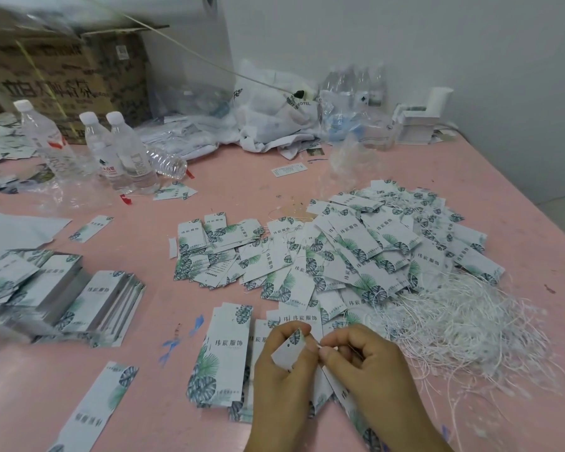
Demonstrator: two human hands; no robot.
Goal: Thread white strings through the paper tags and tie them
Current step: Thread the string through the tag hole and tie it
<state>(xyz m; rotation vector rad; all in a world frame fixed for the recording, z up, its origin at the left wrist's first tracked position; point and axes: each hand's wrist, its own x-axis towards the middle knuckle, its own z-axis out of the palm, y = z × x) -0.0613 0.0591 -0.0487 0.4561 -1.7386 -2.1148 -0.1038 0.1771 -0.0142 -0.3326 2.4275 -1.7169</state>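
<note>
My left hand (279,380) grips a white paper tag (289,349) with a leaf print, its punched hole turned up. My right hand (366,363) pinches the thin end of a white string (319,346) right beside the tag's edge. Under both hands lie several loose tags (222,347) on the pink table (307,187). A tangled heap of white strings (460,324) spreads to the right of my hands. Beyond it sits a big pile of tags with strings in them (372,249).
Stacks of tags (88,298) stand at the left. Three upright water bottles (111,148) and one lying bottle are at the back left, before a cardboard box (62,76). Plastic bags (274,109) and small white boxes (418,125) line the back wall.
</note>
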